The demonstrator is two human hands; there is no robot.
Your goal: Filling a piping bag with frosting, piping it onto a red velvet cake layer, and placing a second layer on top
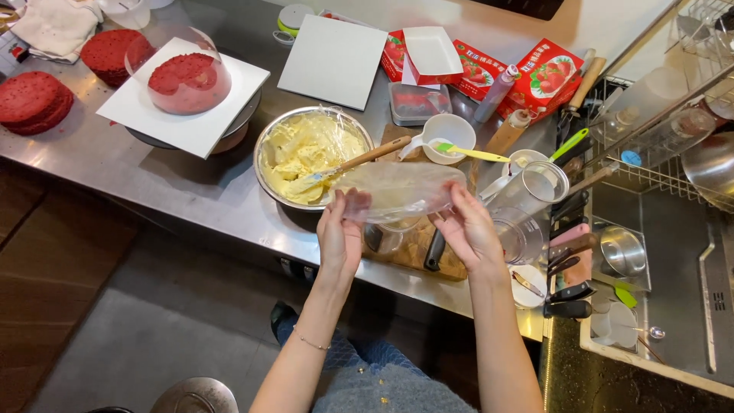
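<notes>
Head view: left hand (341,233) and right hand (466,229) each pinch one end of clear plastic bag (397,191), thin, crinkly, see-through film. Bag stretched between hands, long axis running left-right, held above wooden cutting board (413,248) at front edge of steel counter (191,191). Just behind bag: round metal bowl (310,157) of pale yellow lumpy cream, wooden-handled spatula (348,164) lying in it, handle pointing right. Further left, red round cake (183,76) under clear dome on white square board (183,115).

Steel counter (191,191): cream bowl (269,180), cutting board (417,248), turntable (237,126).
</notes>
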